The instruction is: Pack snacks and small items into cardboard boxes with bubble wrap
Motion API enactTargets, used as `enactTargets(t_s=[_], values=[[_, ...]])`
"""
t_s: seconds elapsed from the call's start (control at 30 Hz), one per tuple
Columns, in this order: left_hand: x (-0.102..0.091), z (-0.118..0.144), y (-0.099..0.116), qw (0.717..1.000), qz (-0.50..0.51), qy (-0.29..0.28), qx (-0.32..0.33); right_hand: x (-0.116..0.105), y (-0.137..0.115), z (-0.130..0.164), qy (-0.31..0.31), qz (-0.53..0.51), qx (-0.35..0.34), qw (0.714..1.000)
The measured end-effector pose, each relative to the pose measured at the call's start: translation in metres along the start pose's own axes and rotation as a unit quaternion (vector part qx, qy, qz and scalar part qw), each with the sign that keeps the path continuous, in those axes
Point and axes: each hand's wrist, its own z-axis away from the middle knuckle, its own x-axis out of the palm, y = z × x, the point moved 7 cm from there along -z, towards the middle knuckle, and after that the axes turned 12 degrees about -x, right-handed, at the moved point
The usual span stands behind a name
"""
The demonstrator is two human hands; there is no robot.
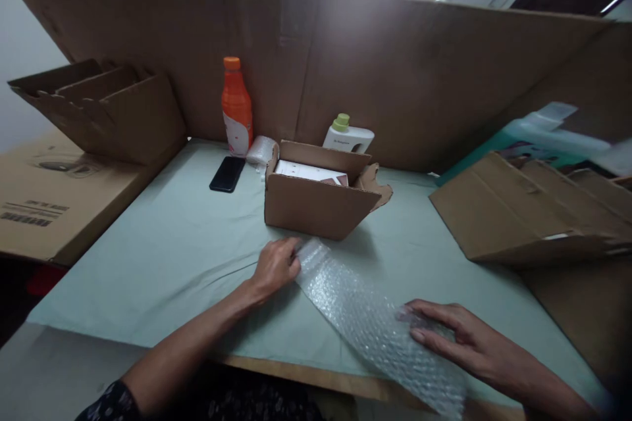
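A long strip of clear bubble wrap (pixel 353 306) lies slantwise across the light green cloth, its near end hanging over the table's front edge. My left hand (pixel 276 266) is closed, with thumb and fingers pinching the strip's far left corner. On the other side, my right hand (pixel 451 335) grips the right edge of the wrap between thumb and fingers. Just beyond the strip stands an open cardboard box (pixel 316 207) with its flaps up. Inside it a white printed carton (pixel 311 173) shows at the top.
Behind the box are an orange bottle (pixel 237 108), a white bottle with a green cap (pixel 348 137) and a bubble wrap roll (pixel 261 150). A black phone (pixel 227 174) lies left. Open cardboard boxes stand left (pixel 133 115) and right (pixel 513 210). A tall cardboard wall (pixel 395 72) closes the back.
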Motion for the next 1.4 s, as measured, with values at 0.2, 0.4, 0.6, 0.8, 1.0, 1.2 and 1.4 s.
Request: enactTargets(t_s=[0.2, 0.4, 0.6, 0.8, 1.0, 1.2, 1.4], values=[[-0.065, 0.04, -0.058, 0.99, 0.113, 0.022, -0.083, 0.02, -0.007, -0.048, -0.037, -0.021, -0.057, 0.997], [-0.122, 0.049, -0.099, 0.985, 0.007, 0.087, -0.146, 0.021, 0.002, -0.094, 0.069, 0.147, -0.073, 0.984], [-0.12, -0.021, -0.048, 0.992, 0.078, 0.086, -0.049, 0.01, 0.002, -0.119, 0.137, 0.012, -0.093, 0.986], [-0.057, -0.059, -0.025, 0.982, 0.185, -0.038, -0.023, 0.041, -0.008, -0.163, 0.164, -0.107, -0.082, 0.977], [-0.069, -0.031, -0.043, 0.989, 0.14, -0.014, -0.05, 0.054, -0.018, -0.171, 0.148, -0.093, -0.076, 0.982], [-0.089, 0.028, -0.035, 0.982, -0.107, 0.13, 0.091, 0.043, -0.031, -0.125, 0.253, 0.036, -0.146, 0.956], [-0.037, 0.087, -0.05, 0.934, -0.276, 0.054, 0.221, 0.144, -0.118, -0.088, 0.058, 0.133, -0.325, 0.935]])
